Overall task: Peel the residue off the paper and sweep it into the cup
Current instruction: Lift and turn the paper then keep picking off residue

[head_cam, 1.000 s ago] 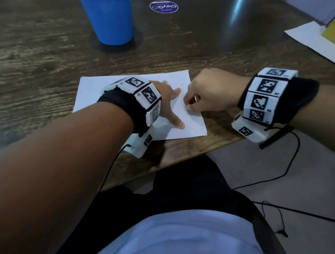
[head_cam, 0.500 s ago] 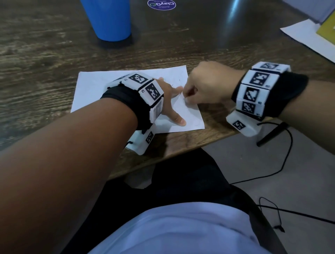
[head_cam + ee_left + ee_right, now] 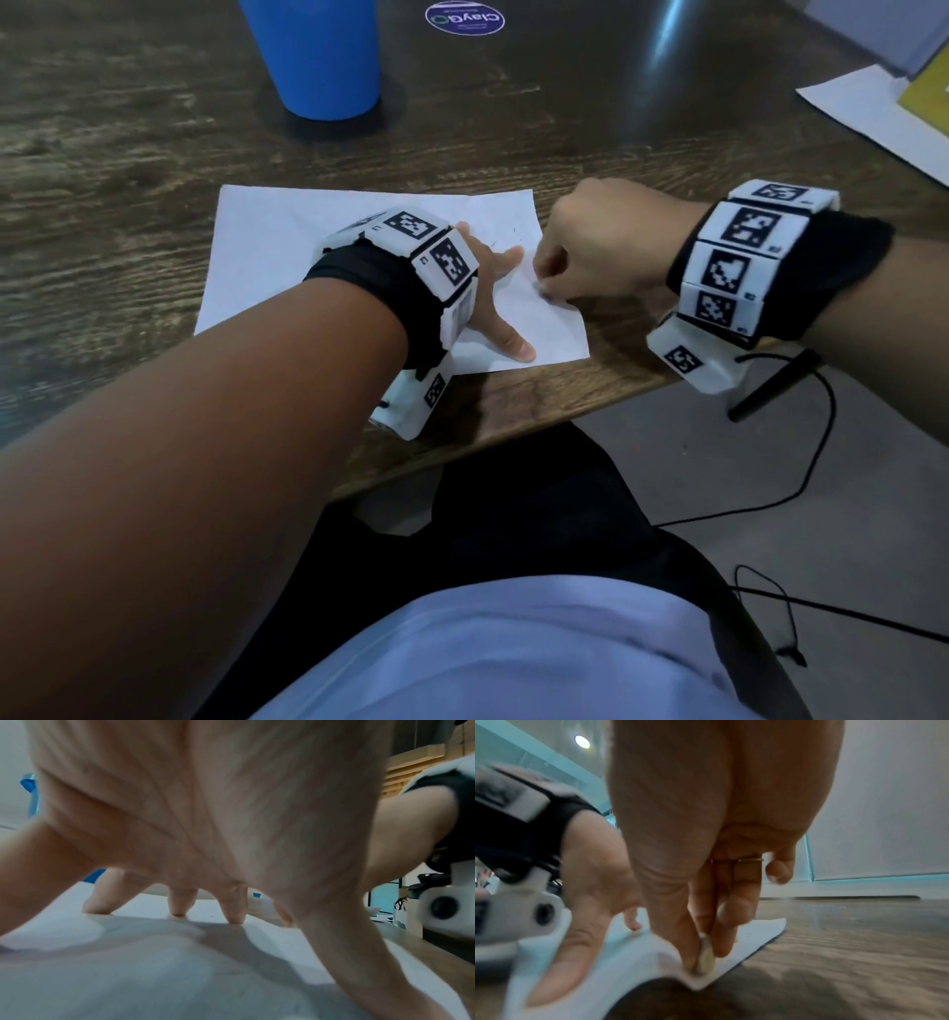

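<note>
A white paper (image 3: 287, 246) lies on the wooden table (image 3: 128, 154). My left hand (image 3: 506, 303) presses it flat with spread, straight fingers (image 3: 232, 914). My right hand (image 3: 542, 289) is curled at the paper's right edge, where a dark smudge of residue (image 3: 545, 295) shows by its fingertips. In the right wrist view its thumb and forefinger pinch a small pale piece (image 3: 706, 955) down onto the paper (image 3: 618, 969), whose near edge curls up. The blue cup (image 3: 313, 56) stands upright at the far side, well apart from both hands.
A round purple sticker (image 3: 464, 19) lies beyond the paper. More white sheets (image 3: 868, 118) sit at the far right. The table's front edge (image 3: 513, 426) runs just below the paper, and black cables (image 3: 801, 462) hang over the floor on the right.
My right hand has slid slightly toward me along the paper's right edge, still pinching. The left hand keeps pressing in the same spot.
</note>
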